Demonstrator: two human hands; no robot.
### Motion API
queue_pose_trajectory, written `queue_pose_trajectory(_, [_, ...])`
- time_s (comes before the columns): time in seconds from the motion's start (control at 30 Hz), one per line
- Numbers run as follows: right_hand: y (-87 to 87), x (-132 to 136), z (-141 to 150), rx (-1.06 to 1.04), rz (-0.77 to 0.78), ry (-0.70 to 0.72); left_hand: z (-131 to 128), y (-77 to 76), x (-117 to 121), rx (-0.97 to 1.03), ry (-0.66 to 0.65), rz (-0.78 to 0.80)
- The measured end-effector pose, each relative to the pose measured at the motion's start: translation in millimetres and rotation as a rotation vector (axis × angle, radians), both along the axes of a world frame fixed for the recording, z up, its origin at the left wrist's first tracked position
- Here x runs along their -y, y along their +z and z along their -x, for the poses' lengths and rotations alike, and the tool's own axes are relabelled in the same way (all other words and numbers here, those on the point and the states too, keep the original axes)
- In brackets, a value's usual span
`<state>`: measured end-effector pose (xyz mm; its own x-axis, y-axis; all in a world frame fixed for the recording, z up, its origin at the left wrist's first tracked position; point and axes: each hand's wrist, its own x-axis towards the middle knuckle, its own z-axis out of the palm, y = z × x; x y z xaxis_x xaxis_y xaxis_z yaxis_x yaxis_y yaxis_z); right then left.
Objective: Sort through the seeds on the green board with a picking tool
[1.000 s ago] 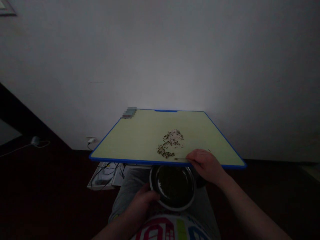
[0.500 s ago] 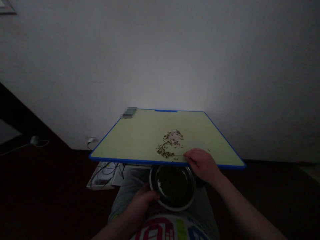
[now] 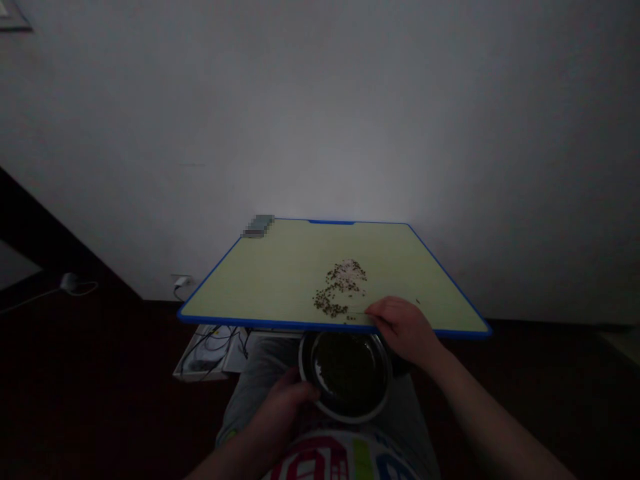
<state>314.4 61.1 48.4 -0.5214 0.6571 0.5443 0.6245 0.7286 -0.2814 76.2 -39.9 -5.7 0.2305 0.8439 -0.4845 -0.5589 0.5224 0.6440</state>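
Note:
My left hand (image 3: 283, 407) is closed on the left rim of a round metal bowl (image 3: 345, 420), thumb over the edge. The bowl sits in my lap under the table's near edge, with a dark greenish mass inside that is too dim to make out. Over the table, my right hand (image 3: 403, 327) pinches a thin stick-like tool (image 3: 356, 312), its tip pointing left. That tip is beside a patch of small dark grains (image 3: 330, 305). Behind them lies a pale pinkish heap (image 3: 349, 270) with dark grains mixed in and around it.
The pale yellow table (image 3: 270, 273) has a blue rim and stands against a grey wall (image 3: 320, 113). A blurred-out rectangular object (image 3: 258, 226) lies at its far left corner. Below left, a white tray (image 3: 203, 360) holds cables. A plug (image 3: 183, 282) is in a wall socket.
My right hand and the thin tool have shifted very slightly to the left. My left hand and the bowl look unmoved.

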Motion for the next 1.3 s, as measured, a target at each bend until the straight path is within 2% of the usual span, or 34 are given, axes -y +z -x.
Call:
queue_pose_trajectory(0.27, [0.2, -6.0, 5.5, 0.0, 0.01, -0.013, 1.2, 0.4, 0.7, -0.033, -0.02, -0.013])
queue_pose_trajectory(0.7, [2.2, 3.0, -3.3, -0.001, 0.013, 0.031, 0.2, -2.6, -0.9, -0.016, -0.01, -0.011])
queue_pose_trajectory(1.03, [1.8, 3.1, 4.7, 0.019, 0.021, 0.054, -1.1, 6.6, -1.0, -0.006, 0.014, 0.016])
queue_pose_trajectory(1.3, [-3.3, 0.4, 5.4, -0.009, -0.019, -0.012, 1.3, -2.7, -0.7, -0.005, -0.017, -0.019])
